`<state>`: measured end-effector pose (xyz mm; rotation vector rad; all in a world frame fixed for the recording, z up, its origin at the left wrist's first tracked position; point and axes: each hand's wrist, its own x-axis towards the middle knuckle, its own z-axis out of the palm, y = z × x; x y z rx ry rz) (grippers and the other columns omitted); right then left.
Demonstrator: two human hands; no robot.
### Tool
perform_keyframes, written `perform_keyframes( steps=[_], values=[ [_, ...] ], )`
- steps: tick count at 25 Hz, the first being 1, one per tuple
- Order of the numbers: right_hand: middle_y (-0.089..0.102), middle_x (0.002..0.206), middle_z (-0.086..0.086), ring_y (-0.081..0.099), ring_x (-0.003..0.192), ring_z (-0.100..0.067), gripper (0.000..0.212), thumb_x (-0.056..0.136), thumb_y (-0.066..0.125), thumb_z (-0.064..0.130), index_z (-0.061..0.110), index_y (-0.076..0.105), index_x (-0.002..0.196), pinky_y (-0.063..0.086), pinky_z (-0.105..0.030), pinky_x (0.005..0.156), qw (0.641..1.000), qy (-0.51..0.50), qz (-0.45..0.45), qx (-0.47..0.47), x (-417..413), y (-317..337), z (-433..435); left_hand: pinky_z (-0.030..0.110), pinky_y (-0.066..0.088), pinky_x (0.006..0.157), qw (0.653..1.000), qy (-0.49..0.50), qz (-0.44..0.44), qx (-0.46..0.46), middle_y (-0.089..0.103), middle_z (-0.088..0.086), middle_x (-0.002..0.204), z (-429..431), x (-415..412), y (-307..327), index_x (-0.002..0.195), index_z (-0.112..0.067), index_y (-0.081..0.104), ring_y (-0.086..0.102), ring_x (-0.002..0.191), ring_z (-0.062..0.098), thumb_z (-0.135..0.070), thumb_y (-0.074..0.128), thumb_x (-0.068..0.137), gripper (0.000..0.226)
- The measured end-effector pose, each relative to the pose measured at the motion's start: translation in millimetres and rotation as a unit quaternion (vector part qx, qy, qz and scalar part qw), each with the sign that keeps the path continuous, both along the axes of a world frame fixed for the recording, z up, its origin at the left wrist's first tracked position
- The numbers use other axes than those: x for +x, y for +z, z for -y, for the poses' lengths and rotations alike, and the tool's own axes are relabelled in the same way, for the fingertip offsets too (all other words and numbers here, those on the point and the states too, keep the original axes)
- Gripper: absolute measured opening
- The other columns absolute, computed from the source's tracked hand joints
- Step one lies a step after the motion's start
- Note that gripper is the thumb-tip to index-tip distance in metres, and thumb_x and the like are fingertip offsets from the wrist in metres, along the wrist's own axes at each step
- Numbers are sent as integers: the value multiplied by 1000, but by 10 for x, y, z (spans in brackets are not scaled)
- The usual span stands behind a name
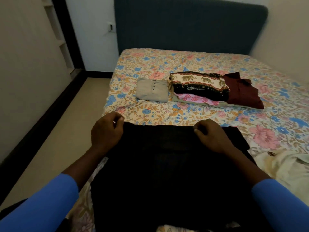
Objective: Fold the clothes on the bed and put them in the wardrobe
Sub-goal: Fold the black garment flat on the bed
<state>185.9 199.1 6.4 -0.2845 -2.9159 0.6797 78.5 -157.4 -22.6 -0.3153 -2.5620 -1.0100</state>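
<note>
At near edge of bed, black garment lies spread flat, w/ its far hem held toward both corners.

Risks, as I judge them:
- Fabric looks limp, so if one corner slips mid-fold the halves land skewed & need redoing.
- Uneven pull btw the 2 hands would drag the hem crooked.
- A flap sticks out past the hem's right end toward the bed's right edge & could bunch inside the fold.
- Cream cloth sits near the garment by the right edge & may get caught up.
- Folded piles lie mid-bed, apart from the hands, prob safe: grey shirt, elephant-print stack, maroon garment.

Left hand: fingers curled, fingertips & thumb closed together at hem's left corner, pinching it.

Right hand: fingers curled the same way on hem's right part, pinching cloth. Exact contact is hard to see vs black fabric.
</note>
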Motion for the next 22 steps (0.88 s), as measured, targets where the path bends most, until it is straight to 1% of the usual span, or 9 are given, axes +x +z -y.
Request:
perform_keyframes(
  steps=[2,4,6,8,10,15,18,20,22],
  values=[
    [57,118,5,53,112,-12,21,101,60,37,28,64,120,45,-36,97,998,60,-8,-17,-221,-224,383,34,49,85,991,8,130,18,69,-2,117,88,-262,-101,123,-24,66,66,108,23,-32,59,101,24],
    [58,128,5,51,120,-11,31,103,55,41,27,62,129,44,-40,104,995,98,-11,-22,-461,-402,693,33,46,93,968,-45,246,21,66,3,130,114,-485,-160,137,-18,61,62,119,23,-34,58,103,37],
    [57,139,1,50,129,-15,40,105,47,47,26,58,137,40,-46,109,995,101,-9,-25,-702,-510,937,34,49,87,950,-91,299,24,72,2,113,119,-669,-149,115,-15,73,66,104,20,-38,62,101,28],
    [50,151,0,42,141,-19,51,106,36,57,28,53,145,29,-52,115,997,71,8,16,-864,-639,1105,35,46,73,952,-80,293,29,65,1,79,176,-820,-157,79,-13,68,61,79,21,-45,60,102,40],
    [36,163,3,26,153,-20,59,105,25,63,33,43,152,17,-52,121,996,48,18,79,-899,-778,1208,34,39,66,958,-10,267,108,54,2,69,291,-885,-203,74,-11,59,54,72,23,-45,55,104,46],
    [24,169,3,14,157,-21,65,103,15,66,36,31,158,11,-51,124,988,39,25,146,-934,-896,1269,32,47,83,967,99,211,106,62,-4,101,410,-739,-409,102,-16,67,56,94,16,-57,63,95,42],
    [45,156,-4,35,147,-24,66,102,22,63,25,51,147,22,-50,120,994,33,-76,78,-826,-809,1323,39,58,87,931,85,287,207,63,-2,117,487,-595,-367,115,-25,59,63,103,18,-70,68,82,57],
    [55,139,-6,47,134,-24,61,101,34,60,18,61,135,30,-47,113,972,108,-198,67,-649,-685,1415,38,63,74,885,49,341,313,64,5,121,582,-514,-339,128,-26,53,69,100,23,-47,75,87,51],
    [55,134,-5,47,130,-22,61,97,45,62,17,62,134,32,-42,110,942,235,-216,105,-457,-603,1553,31,59,60,838,10,393,379,65,10,116,639,-408,-282,137,-22,47,69,92,22,-13,68,94,49]
  ],
)
